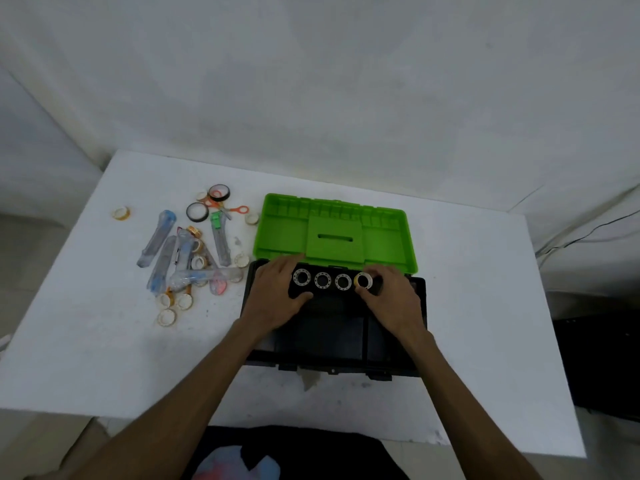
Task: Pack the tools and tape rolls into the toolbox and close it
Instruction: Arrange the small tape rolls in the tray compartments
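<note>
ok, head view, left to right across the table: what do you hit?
Lone tape roll → pile of packaged tools → left hand → row of tape rolls in the toolbox → right hand → right wall of the black toolbox.

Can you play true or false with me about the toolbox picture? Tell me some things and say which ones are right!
1. The bright green plastic toolbox lid is open. True.
2. Four small tape rolls sit in a row at the back of the black toolbox body. True.
3. The orange-handled scissors are already inside the toolbox. False: they lie on the white table, left of the box.
4. The right hand is at the yellowish tape roll at the row's right end. True.
5. The left hand is out on the table picking up a clear-packaged tool. False: it rests over the toolbox.
</note>
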